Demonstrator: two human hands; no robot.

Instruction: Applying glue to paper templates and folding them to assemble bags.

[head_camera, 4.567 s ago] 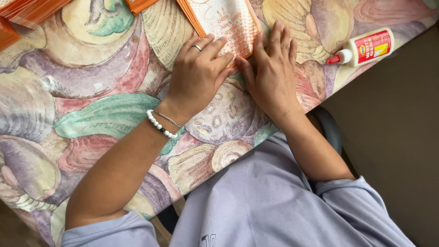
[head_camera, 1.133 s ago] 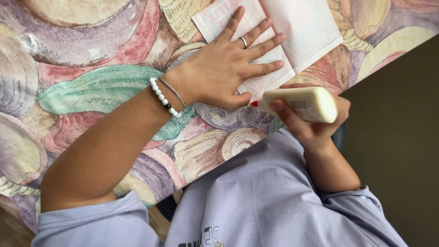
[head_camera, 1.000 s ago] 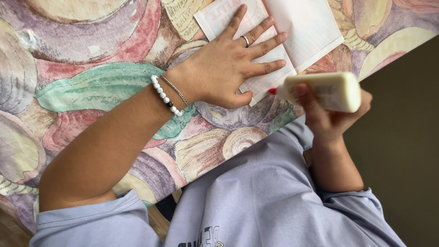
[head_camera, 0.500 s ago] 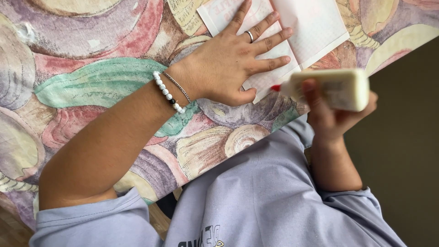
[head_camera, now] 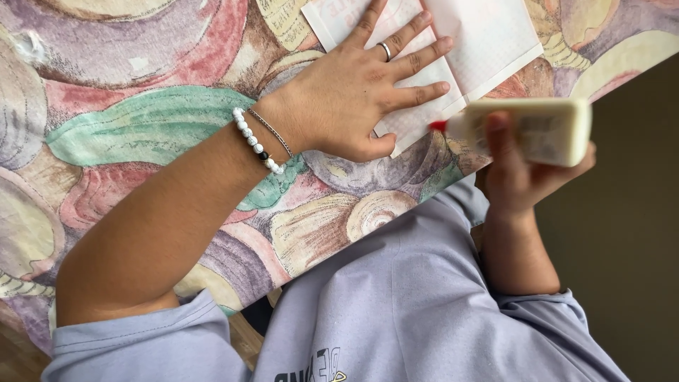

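My left hand [head_camera: 357, 92] lies flat, fingers spread, on a folded white paper [head_camera: 488, 39] at the table's near edge; a ring sits on one finger and bead bracelets on the wrist. My right hand [head_camera: 520, 173] grips a cream glue bottle [head_camera: 541, 127] held sideways, its red tip [head_camera: 438, 126] pointing left, just off the paper's near corner. The paper's far part runs out of view at the top.
The table wears a cloth [head_camera: 141, 127] patterned with large shells in pink, green and purple. Its near edge runs diagonally across the view. Below it are my grey-lilac shirt [head_camera: 396, 311] and a dark floor [head_camera: 629, 233] on the right.
Earlier both hands pressed the paper and the glue bottle lay on the table. Now my right hand holds the bottle, which has drifted slightly right; the left hand stays on the paper.
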